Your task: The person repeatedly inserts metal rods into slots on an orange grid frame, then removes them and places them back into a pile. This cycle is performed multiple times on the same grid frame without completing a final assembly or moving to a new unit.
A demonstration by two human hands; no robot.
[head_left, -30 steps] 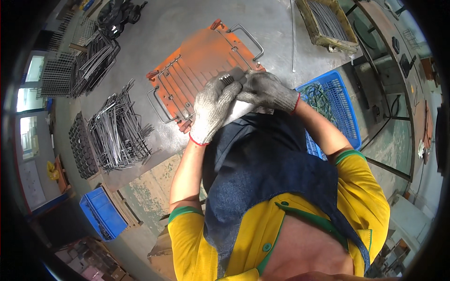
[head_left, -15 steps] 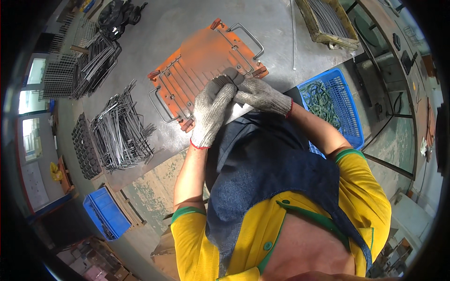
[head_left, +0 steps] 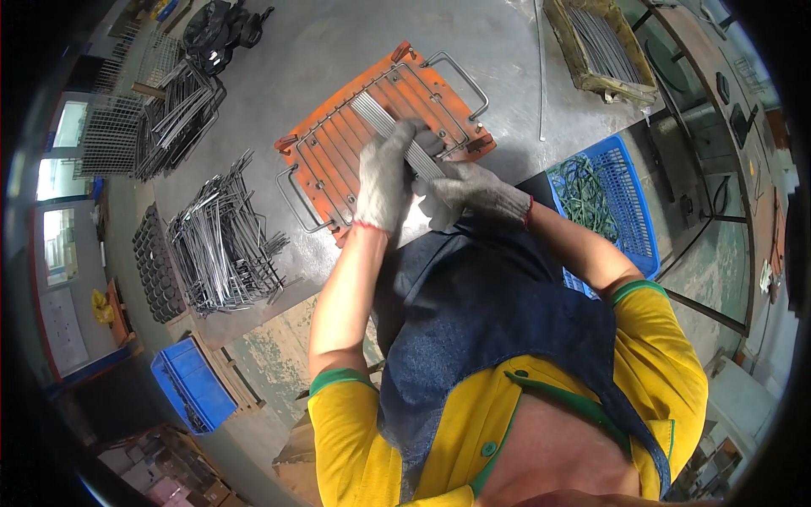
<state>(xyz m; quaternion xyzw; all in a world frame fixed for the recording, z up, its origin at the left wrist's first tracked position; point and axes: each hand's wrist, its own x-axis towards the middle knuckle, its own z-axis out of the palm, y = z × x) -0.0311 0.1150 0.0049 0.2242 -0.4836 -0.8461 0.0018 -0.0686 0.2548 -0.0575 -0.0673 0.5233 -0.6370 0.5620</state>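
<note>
Both my hands wear grey-white knit gloves with dark palms. A bundle of thin straight metal rods slants across between them, over the near part of an orange fixture. My left hand is closed around the middle of the bundle. My right hand is closed at its near end, fingers partly hidden. On the fixture lie a wire frame and several thin rods set in parallel. A bent metal handle sticks out at each end of the fixture.
Bent wire pieces are heaped on the metal table at left, with more wire parts behind. At right stand a blue basket of green straps and a tray of rods. A single long rod lies far right.
My hands have moved slightly apart from their clasped position, the left one rolling over. The rod bundle, hardly visible before, now shows lengthwise across the fixture. The view has shifted a little.
</note>
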